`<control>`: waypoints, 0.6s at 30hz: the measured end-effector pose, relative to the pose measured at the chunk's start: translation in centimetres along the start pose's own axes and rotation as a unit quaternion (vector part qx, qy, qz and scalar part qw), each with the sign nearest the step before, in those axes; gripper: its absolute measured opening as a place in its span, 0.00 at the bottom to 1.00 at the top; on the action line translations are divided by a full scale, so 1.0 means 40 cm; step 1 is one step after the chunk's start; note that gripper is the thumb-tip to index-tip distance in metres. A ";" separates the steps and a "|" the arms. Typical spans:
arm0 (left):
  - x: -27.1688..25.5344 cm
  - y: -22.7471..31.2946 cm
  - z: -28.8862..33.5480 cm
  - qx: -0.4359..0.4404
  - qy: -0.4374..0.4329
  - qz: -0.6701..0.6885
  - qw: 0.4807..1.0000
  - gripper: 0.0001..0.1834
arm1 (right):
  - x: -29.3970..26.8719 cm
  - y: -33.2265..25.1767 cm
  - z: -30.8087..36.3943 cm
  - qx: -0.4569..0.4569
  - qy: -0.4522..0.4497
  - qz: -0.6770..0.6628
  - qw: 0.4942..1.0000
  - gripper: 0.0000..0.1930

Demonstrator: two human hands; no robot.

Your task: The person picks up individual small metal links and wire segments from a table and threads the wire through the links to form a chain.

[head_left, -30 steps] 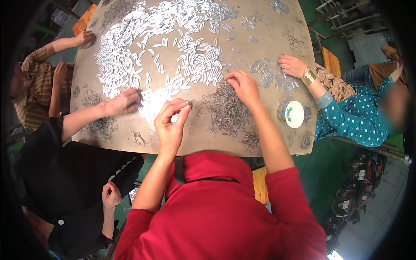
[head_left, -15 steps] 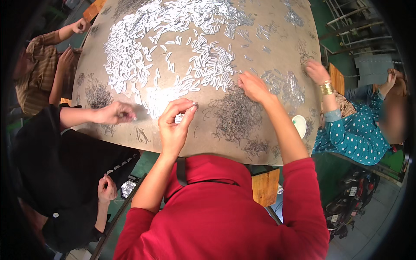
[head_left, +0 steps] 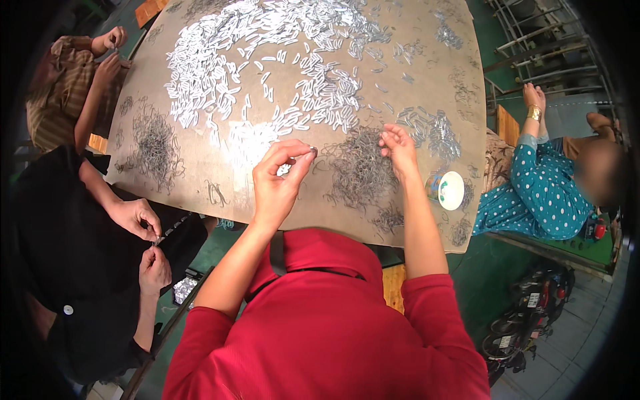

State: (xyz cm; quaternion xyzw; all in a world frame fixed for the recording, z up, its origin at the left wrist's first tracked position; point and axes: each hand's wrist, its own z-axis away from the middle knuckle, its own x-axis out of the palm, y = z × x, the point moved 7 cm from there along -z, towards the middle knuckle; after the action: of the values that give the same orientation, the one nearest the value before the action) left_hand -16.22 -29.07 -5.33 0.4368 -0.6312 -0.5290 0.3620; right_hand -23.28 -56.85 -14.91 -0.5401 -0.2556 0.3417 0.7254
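My left hand (head_left: 283, 180) hovers over the near part of the table, thumb and forefinger pinched on a small dark piece too small to make out. My right hand (head_left: 400, 150) is over the right edge of a tangled heap of thin dark bent wires (head_left: 360, 177); its fingers are loosely curled and apart, and I see nothing held in them. Beyond my hands spreads a large pile of small, shiny, elongated silver-white pieces (head_left: 327, 100). A smaller group of greyish pieces (head_left: 443, 137) lies right of my right hand.
The brown-topped table (head_left: 273, 83) also bears another wire heap (head_left: 153, 143) at left. A round container (head_left: 452, 191) with a pale top stands near its right edge. Co-workers sit around: one in black (head_left: 73, 267), one in striped brown (head_left: 57, 123), one in dotted teal (head_left: 543, 187).
My right hand has shifted slightly right and nearer, its fingers loosening. My left hand has moved a little right, still pinched. The neighbours in black and teal have drawn their hands off the table.
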 end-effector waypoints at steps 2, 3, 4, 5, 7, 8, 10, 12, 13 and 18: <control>-0.002 0.004 0.007 0.015 -0.002 -0.002 1.000 0.04 | 0.003 0.032 0.014 0.050 -0.040 -0.005 0.998 0.08; -0.003 0.005 0.013 0.019 -0.003 0.000 1.000 0.04 | 0.002 0.033 0.024 0.046 -0.039 -0.004 0.998 0.08; -0.004 0.004 0.018 0.015 -0.005 0.001 1.000 0.04 | 0.003 0.036 0.032 0.047 -0.035 0.001 0.998 0.08; -0.005 0.003 0.022 0.013 -0.008 0.002 1.000 0.05 | 0.006 0.038 0.039 0.047 -0.030 0.006 0.998 0.09; -0.012 0.004 0.029 0.021 -0.003 -0.002 1.000 0.04 | 0.043 0.021 0.054 0.033 -0.038 0.021 0.999 0.09; -0.016 0.005 0.032 0.029 0.001 -0.006 1.000 0.04 | 0.067 0.009 0.062 0.020 -0.046 0.037 0.998 0.09; -0.026 0.003 0.040 0.027 0.004 -0.006 1.000 0.04 | 0.126 -0.014 0.083 0.015 -0.064 0.050 0.997 0.09; -0.036 0.000 0.047 0.024 0.008 -0.008 1.000 0.04 | 0.183 -0.052 0.106 -0.060 -0.084 0.172 0.980 0.08; -0.037 -0.002 0.050 0.026 0.009 -0.009 1.000 0.04 | 0.195 -0.058 0.111 -0.068 -0.082 0.190 0.976 0.08; -0.054 0.003 0.062 0.025 0.031 -0.024 0.999 0.04 | 0.272 -0.140 0.207 -0.080 -0.124 0.092 0.985 0.07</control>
State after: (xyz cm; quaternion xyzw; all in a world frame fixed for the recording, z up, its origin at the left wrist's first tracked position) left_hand -17.73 -26.17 -5.64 0.4773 -0.6217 -0.5078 0.3577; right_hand -21.24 -44.43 -7.15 -0.5707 -0.3193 0.4503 0.6080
